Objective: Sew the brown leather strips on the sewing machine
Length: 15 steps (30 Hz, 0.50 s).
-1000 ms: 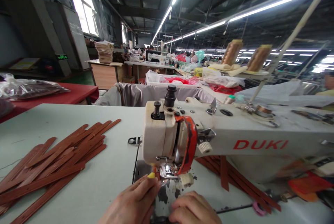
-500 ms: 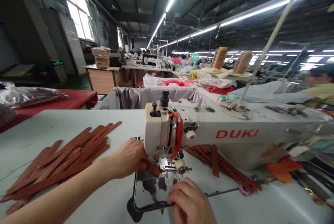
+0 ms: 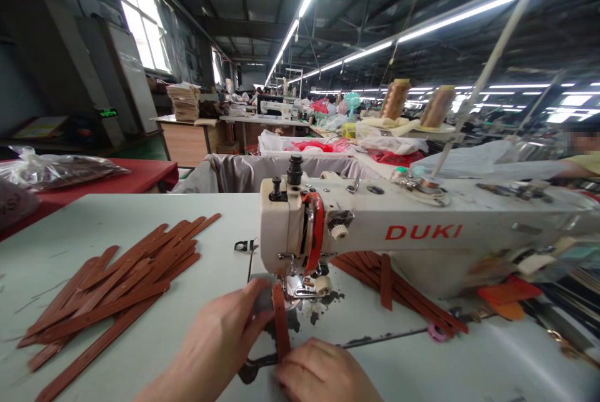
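Observation:
A brown leather strap (image 3: 280, 321) with a rounded, punched end lies lengthwise in front of the sewing machine (image 3: 337, 217), its far end close to the presser foot (image 3: 300, 289). My right hand (image 3: 325, 371) grips the strap's near end with curled fingers. My left hand (image 3: 218, 333) is just left of the strap, thumb and forefinger apart, fingertips by its edge; whether they touch it I cannot tell. To the left, a loose pile of similar straps (image 3: 126, 280) lies on the pale table (image 3: 225, 214). More straps (image 3: 385, 283) lie beneath the machine arm.
Behind the machine stands a grey cloth-lined bin (image 3: 234, 170). Thread cones (image 3: 394, 99) rise at the back right. Orange-red pieces (image 3: 509, 296) and a small pink ring (image 3: 437, 332) lie at right. A red-covered table (image 3: 145, 170) is at left; another person's arm (image 3: 579, 164) shows far right.
The strap has come out from beside the presser foot and turned toward me. My left hand has drawn back and lower; my right hand has shifted slightly left and closed on the strap.

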Each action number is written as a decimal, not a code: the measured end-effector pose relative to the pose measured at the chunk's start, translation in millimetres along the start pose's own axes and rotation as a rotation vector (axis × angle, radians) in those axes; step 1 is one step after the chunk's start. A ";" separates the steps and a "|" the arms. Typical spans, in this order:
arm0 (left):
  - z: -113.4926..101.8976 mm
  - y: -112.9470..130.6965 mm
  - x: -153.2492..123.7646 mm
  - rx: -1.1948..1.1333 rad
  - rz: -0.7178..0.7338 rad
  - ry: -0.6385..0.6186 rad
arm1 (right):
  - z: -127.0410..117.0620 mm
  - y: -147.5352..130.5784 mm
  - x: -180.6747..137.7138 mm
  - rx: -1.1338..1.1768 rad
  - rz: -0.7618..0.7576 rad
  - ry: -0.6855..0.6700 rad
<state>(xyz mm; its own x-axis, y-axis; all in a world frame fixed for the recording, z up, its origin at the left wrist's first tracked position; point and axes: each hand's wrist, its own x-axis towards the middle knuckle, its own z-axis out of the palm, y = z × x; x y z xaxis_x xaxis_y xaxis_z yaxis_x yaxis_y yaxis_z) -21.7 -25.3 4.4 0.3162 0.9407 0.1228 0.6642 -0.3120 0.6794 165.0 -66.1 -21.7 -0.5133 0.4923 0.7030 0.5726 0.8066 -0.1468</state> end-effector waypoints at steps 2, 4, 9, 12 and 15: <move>1.7 -6.7 -7.5 0.246 0.300 0.123 | -1.9 4.8 -0.7 -0.030 0.007 -0.023; 9.7 -15.0 -13.3 0.325 0.549 0.200 | 0.0 7.1 -1.4 -0.067 -0.008 0.000; 24.4 -22.2 -10.6 0.454 0.829 0.263 | 11.0 12.4 -3.8 -0.076 -0.032 0.049; 17.6 -13.6 -3.9 0.500 0.833 0.177 | 18.7 15.8 -6.1 -0.057 -0.031 0.088; 10.3 -4.5 0.7 0.523 0.830 0.140 | 24.2 14.2 -7.0 -0.053 0.003 0.089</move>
<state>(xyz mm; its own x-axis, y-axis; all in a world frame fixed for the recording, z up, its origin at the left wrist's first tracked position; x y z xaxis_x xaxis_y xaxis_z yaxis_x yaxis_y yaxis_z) -17.4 -24.6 -6.1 0.7561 0.3936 0.5229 0.4943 -0.8671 -0.0622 161.2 -50.2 -45.6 -0.4539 0.4613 0.7623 0.6084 0.7855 -0.1131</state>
